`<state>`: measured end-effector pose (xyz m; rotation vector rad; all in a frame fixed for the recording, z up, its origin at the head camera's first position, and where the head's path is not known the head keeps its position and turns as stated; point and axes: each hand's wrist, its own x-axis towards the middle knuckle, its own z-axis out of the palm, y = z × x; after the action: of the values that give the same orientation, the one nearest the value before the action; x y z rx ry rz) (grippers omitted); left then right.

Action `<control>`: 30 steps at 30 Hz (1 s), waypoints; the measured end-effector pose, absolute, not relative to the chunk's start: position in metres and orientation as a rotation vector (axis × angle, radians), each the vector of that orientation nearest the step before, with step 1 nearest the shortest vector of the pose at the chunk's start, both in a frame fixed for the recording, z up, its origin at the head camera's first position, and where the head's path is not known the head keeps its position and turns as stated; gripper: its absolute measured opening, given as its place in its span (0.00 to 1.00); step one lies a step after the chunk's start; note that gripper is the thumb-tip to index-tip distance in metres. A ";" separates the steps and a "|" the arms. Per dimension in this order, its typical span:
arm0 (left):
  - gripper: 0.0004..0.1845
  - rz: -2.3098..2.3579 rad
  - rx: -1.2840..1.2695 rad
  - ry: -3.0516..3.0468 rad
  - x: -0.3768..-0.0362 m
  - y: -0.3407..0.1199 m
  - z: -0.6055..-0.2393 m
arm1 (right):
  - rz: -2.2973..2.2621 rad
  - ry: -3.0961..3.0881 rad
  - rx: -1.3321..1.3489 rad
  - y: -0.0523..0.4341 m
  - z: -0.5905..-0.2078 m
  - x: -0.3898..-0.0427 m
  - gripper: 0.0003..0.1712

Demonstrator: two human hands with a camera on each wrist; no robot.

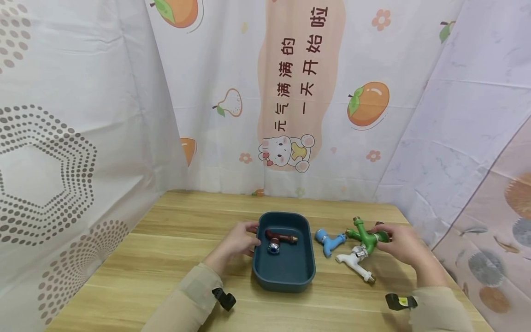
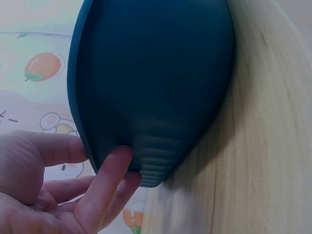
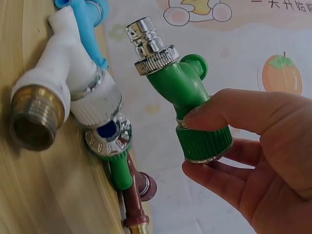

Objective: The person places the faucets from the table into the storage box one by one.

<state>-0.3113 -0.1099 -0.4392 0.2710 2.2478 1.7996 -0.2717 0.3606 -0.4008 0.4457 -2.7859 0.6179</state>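
Left hand [image 1: 237,242] fingers grip one tray [image 1: 286,276] holding one brown faucet [image 1: 280,238]; right hand [image 1: 400,244] fingers pinch one green faucet [image 3: 187,100].

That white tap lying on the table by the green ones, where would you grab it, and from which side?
Best by its white body, from above with finger and thumb across it. The white tap lies flat on the wooden table, so its round middle is exposed on top. Its brass threaded end is harder to pinch, and the blue tap and green tap crowd its far side.
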 end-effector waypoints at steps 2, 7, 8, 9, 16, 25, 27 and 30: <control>0.36 1.797 0.271 2.249 -0.312 -0.110 -0.440 | 0.634 -2.785 0.462 0.357 -0.400 -0.272 0.18; 0.36 1.787 0.264 2.254 -0.312 -0.110 -0.441 | 0.717 -2.785 0.491 0.349 -0.399 -0.272 0.18; 0.36 1.786 0.262 2.255 -0.312 -0.110 -0.441 | 0.727 -2.787 0.488 0.348 -0.399 -0.272 0.18; 0.36 1.785 0.261 2.256 -0.311 -0.110 -0.441 | 0.731 -2.790 0.476 0.347 -0.399 -0.272 0.19; 0.35 1.788 0.256 2.266 -0.310 -0.109 -0.438 | 0.749 -2.782 0.471 0.338 -0.394 -0.274 0.22; 0.35 1.793 0.251 2.248 -0.311 -0.109 -0.436 | 0.789 -2.749 0.498 0.315 -0.389 -0.282 0.22; 0.35 1.791 0.250 2.249 -0.311 -0.109 -0.436 | 0.804 -2.743 0.515 0.308 -0.387 -0.283 0.22; 0.35 1.786 0.249 2.253 -0.311 -0.109 -0.436 | 0.817 -2.739 0.526 0.299 -0.385 -0.285 0.22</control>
<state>-0.3111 -0.1095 -0.4364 0.2491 2.2534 1.7856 -0.2848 0.2992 -0.3847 0.5258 -2.7385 0.8172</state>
